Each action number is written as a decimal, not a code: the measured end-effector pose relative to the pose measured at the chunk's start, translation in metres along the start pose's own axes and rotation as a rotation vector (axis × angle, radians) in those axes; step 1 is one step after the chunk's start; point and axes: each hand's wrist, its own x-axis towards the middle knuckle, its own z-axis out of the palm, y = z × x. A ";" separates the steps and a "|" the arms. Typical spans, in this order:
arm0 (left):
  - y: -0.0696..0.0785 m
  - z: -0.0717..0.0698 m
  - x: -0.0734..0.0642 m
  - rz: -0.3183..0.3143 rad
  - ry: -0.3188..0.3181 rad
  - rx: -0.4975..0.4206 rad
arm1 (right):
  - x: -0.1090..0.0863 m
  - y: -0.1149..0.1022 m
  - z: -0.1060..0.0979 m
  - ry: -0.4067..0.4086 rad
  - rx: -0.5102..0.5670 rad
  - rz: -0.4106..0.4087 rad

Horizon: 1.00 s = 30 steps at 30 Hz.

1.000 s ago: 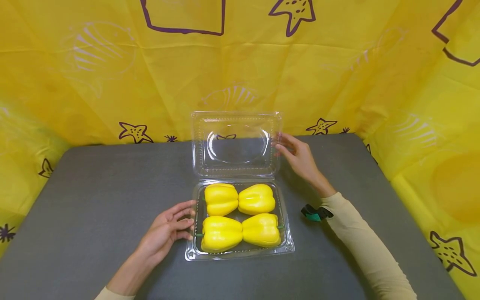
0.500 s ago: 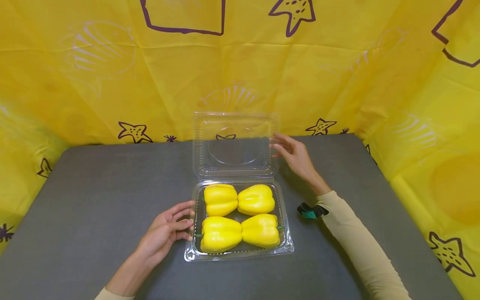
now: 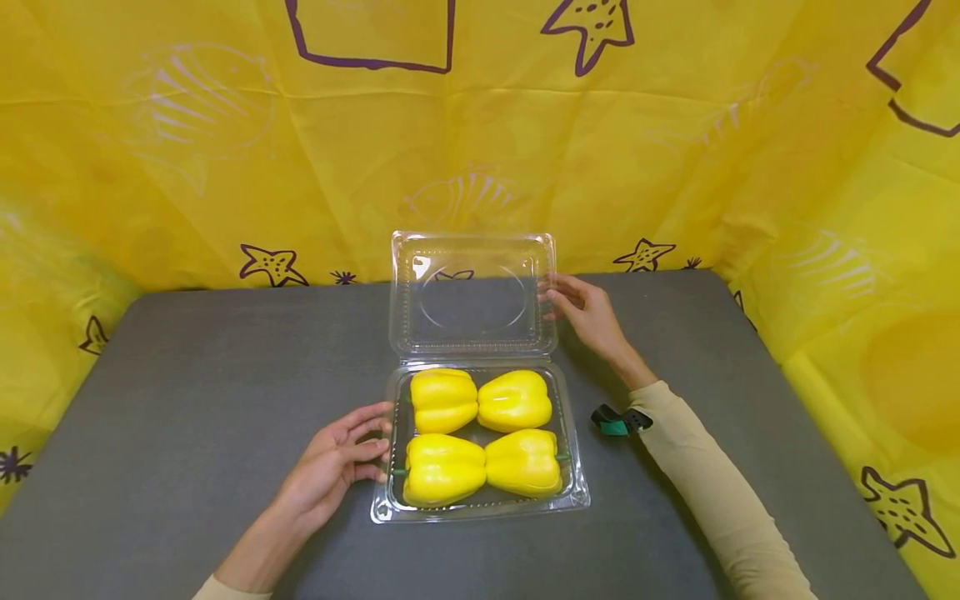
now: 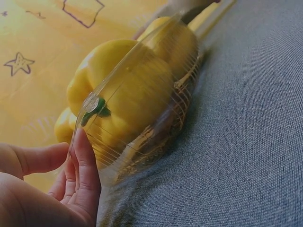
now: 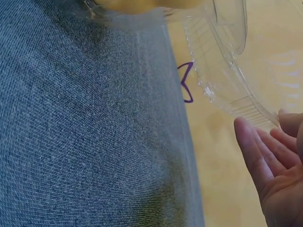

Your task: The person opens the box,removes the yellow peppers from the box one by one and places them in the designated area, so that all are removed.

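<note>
Since the earliest head frame, the clear plastic lid (image 3: 472,296) has tilted slightly farther back: its top edge sits lower in the head view, and a glare spot now shows at its upper left. The right hand (image 3: 588,317) has shifted slightly with it. The container base (image 3: 480,512), its contents and the left hand (image 3: 330,462) keep their earlier positions.

Lid: raised, near upright, joined to the rear edge of the container base. Container base: clear plastic, standing on the desk (image 3: 187,417). Four yellow bell peppers (image 3: 446,468) lie on their sides inside it, in a front and a rear row of two, the ends of each pair meeting near the centre. Green stems show at the outer ends of three.

Left hand: thumb and fingers pinch the left rim of the container base. Right hand: thumb and fingers appear to pinch the right edge of the lid; contact lies close to the border of the right wrist view, so firmness of grip cannot be confirmed.

Both arms wear pale sleeves (image 3: 720,492). A black and green strap (image 3: 622,421) sits at the right cuff.

Desk: grey, woven-textured surface. Rear and sides: yellow cloth (image 3: 360,150) printed with dark starfish outlines and white fish.
</note>
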 end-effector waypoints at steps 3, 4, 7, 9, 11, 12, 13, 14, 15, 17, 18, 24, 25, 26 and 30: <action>0.000 0.000 0.000 -0.002 0.002 -0.002 | 0.002 0.009 -0.001 0.001 0.003 0.010; -0.001 0.000 0.000 -0.003 0.000 -0.004 | 0.002 0.011 -0.001 0.000 -0.004 0.016; -0.002 0.000 -0.001 -0.007 -0.001 -0.012 | 0.002 0.014 -0.001 -0.007 -0.024 0.033; -0.003 0.001 -0.001 -0.008 -0.004 -0.015 | 0.002 0.015 -0.001 -0.014 -0.036 0.046; -0.003 0.001 -0.001 -0.009 -0.002 -0.015 | 0.003 0.017 -0.001 -0.021 -0.038 0.052; -0.003 0.001 -0.001 -0.009 -0.001 -0.014 | 0.003 0.018 -0.001 -0.023 -0.040 0.054; -0.002 0.001 -0.001 -0.010 -0.001 -0.014 | 0.004 0.019 -0.001 -0.027 -0.037 0.055; -0.002 0.001 -0.001 -0.010 0.000 -0.013 | 0.004 0.020 -0.001 -0.030 -0.036 0.056; -0.002 0.002 -0.001 -0.011 0.001 -0.013 | 0.005 0.021 -0.001 -0.033 -0.036 0.056; -0.002 0.002 -0.001 -0.013 0.005 -0.011 | 0.005 0.023 -0.001 -0.040 -0.034 0.056; -0.002 0.002 -0.001 -0.014 0.007 -0.010 | 0.006 0.024 -0.001 -0.044 -0.034 0.058; -0.001 0.002 -0.001 -0.014 0.014 -0.008 | 0.007 0.029 -0.002 -0.070 -0.030 0.084; -0.001 0.002 -0.001 -0.013 0.013 -0.009 | 0.008 0.030 -0.002 -0.076 -0.029 0.090; -0.001 0.002 0.000 -0.012 0.013 -0.010 | 0.008 0.031 -0.002 -0.082 -0.029 0.096; -0.001 0.002 0.000 -0.011 0.015 -0.013 | 0.010 0.033 -0.002 -0.102 -0.008 0.118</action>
